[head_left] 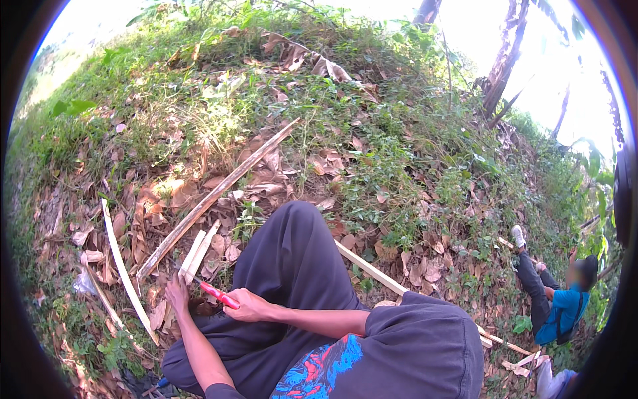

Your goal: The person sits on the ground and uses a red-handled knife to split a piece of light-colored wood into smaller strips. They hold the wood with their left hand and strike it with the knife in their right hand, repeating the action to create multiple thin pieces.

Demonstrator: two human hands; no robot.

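Beside the raised knee [292, 246], right hand [247, 306] gripped a red-handled knife [216, 294]; left hand [177, 292] apparently closed on pale split strips [198, 253].

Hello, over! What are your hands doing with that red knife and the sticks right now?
Right hand shut on red-handled knife. Left hand holds pale split sticks, the blade at them. Own raised knee close beside; nothing between.
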